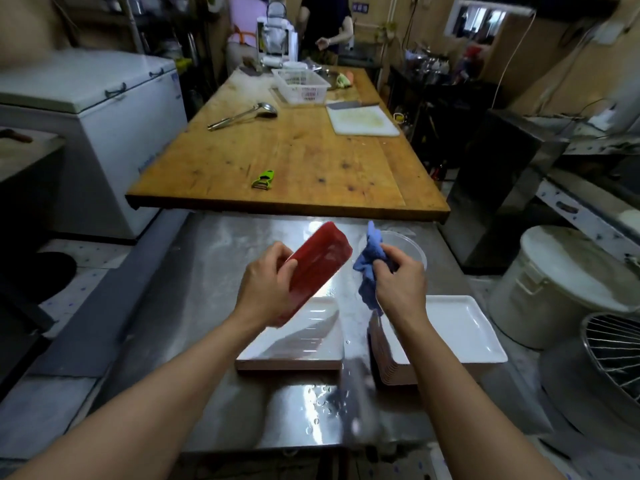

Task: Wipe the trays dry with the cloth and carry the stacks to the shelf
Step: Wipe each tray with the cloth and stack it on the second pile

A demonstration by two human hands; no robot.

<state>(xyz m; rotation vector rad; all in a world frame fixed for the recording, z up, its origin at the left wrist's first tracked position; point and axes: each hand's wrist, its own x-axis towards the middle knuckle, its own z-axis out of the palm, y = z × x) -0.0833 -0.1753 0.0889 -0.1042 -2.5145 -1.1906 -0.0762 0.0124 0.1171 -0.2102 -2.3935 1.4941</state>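
Wet steel forms the bench (221,306), where two stacks of white trays are set: the left stack (294,341) below the left hand (265,285), the right stack (460,327) just beside the right hand (401,289). A red tray (318,268) is grasped, tilted, in the left grip. The blue cloth (369,268) is bunched in the right grip, just beside the tray.

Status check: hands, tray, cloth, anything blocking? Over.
Left hand grips red tray, tilted above steel table. Right hand holds blue cloth, apart from tray. Nothing blocking.
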